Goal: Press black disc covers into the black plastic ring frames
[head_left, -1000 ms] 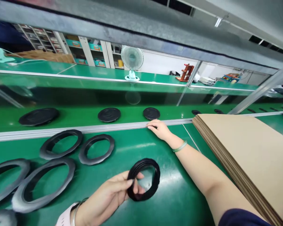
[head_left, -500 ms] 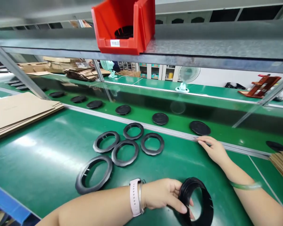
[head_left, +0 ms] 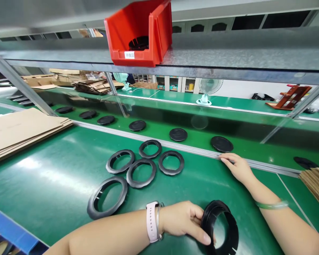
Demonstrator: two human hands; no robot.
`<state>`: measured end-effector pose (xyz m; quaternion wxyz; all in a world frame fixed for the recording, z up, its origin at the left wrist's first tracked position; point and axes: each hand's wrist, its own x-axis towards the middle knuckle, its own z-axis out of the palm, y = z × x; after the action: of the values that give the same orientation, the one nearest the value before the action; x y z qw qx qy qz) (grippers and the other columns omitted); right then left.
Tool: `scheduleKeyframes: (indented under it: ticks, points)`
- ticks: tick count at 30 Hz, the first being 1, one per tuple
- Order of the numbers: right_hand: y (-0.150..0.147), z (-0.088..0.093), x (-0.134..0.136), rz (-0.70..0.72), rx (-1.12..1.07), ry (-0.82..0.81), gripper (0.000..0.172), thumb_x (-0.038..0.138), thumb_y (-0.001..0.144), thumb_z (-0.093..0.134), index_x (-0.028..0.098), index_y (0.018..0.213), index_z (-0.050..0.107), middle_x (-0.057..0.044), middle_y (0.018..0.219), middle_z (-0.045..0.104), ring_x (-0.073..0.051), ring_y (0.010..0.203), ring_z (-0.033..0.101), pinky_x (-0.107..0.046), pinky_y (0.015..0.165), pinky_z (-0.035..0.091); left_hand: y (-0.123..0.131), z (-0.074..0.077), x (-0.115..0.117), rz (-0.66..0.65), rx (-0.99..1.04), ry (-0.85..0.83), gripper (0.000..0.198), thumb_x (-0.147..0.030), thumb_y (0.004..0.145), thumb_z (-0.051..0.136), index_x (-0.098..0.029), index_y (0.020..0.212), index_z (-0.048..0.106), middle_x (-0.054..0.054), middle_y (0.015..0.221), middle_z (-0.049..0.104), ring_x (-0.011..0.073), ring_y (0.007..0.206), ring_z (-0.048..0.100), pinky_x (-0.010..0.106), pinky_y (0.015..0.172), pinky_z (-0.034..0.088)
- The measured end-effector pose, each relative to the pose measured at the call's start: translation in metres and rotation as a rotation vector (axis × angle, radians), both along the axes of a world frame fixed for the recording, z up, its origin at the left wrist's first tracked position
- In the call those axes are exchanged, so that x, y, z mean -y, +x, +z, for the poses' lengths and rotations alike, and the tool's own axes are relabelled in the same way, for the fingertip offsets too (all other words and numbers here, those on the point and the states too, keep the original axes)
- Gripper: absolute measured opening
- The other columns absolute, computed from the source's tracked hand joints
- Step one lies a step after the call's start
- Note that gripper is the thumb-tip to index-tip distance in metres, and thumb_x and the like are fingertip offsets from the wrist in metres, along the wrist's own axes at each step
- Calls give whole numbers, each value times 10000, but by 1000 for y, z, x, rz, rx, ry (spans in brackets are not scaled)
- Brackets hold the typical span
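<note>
since half a second ago the view has barely shifted, and the left hand (head_left: 184,219) keeps its fingers (head_left: 199,236) clamped on the rim of the black ring (head_left: 223,228), held tilted low over the green tabletop (head_left: 55,177) at the near edge. right hand (head_left: 235,166) lies flat, fingers together and stretched, tips touching the metal rail (head_left: 149,139) that borders the tabletop; it holds nothing. left wrist carries a pale watch strap (head_left: 150,221) and a thin bangle, right wrist a green bangle (head_left: 271,204). further left on the tabletop lie five more black rings (head_left: 140,172), close together, some touching. beyond the rail runs a green conveyor belt (head_left: 154,129) carrying a row of black discs (head_left: 178,134), spaced well apart. flat cardboard sheets (head_left: 21,127) are stacked at the far left, another stack (head_left: 317,182) at the right edge. overhead, a grey metal shelf (head_left: 228,49) bears a red bin (head_left: 138,33) with a white label. behind, a second green bench has two small fans (head_left: 208,88) and piled cardboard.
</note>
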<state>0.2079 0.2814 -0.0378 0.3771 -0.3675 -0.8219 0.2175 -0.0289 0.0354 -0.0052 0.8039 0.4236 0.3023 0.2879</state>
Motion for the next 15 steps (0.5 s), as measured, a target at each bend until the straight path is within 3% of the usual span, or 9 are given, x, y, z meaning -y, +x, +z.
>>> scheduleKeyframes:
  ticks: [3, 5, 10, 15]
  points:
    - [-1, 0, -1, 1, -6, 1, 436, 651, 906, 579, 269, 909, 788, -79, 1011, 717, -348, 1016, 626, -568, 972, 483, 2, -10, 0, -25, -1, -20, 733, -501, 330, 1006, -161, 911, 718, 80, 870, 723, 382, 1082, 664, 621, 1101, 379]
    - [-2, 0, -1, 7, -17, -2, 428, 644, 905, 586, 268, 909, 789, -80, 1006, 718, -349, 1010, 625, -573, 980, 480, 2, -14, 1, -22, 5, -7, 775, -495, 300, 1009, -162, 934, 713, 74, 872, 717, 368, 1053, 677, 613, 1085, 402]
    - [-4, 5, 3, 41, -68, -29, 346, 579, 897, 641, 270, 901, 795, -76, 986, 716, -343, 989, 623, -570, 1013, 461, 0, -11, 2, -18, -26, 39, 758, -496, 352, 1001, -151, 967, 723, 78, 882, 719, 324, 971, 693, 572, 1038, 457]
    - [-5, 7, 5, 42, -70, -39, 298, 526, 920, 636, 275, 915, 794, -69, 995, 712, -325, 998, 622, -544, 1009, 461, 3, 2, 5, 22, -93, 82, 511, -409, 512, 964, -133, 884, 747, 60, 922, 703, 222, 859, 672, 365, 895, 535]
